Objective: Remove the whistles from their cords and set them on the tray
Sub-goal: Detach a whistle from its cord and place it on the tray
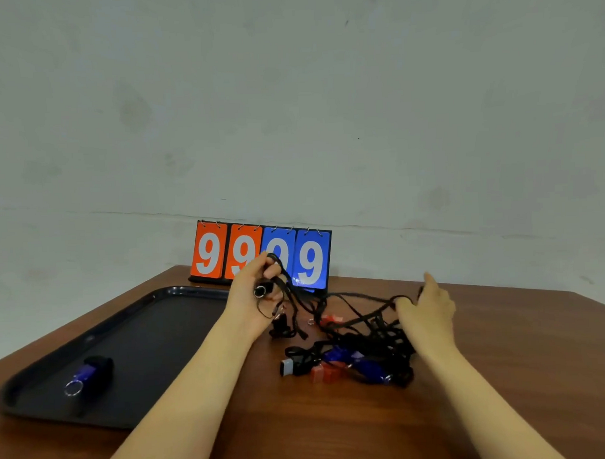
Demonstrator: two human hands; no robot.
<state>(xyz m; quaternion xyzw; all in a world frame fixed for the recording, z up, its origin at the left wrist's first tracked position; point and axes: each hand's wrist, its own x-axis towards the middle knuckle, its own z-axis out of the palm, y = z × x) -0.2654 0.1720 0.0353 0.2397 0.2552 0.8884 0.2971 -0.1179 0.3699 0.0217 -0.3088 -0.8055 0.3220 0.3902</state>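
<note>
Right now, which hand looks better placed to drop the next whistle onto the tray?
Probably the left hand: it already grips a black whistle and hovers beside the tray. The right hand holds cords farther away.

tray point(136, 324) mostly bare, cord tangle point(359, 337) crowding table's middle point(505, 376)

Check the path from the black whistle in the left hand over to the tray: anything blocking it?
Nothing visible blocks it. The black whistle in the left hand is beside the tray edge, but its cord runs to the right hand.
</note>
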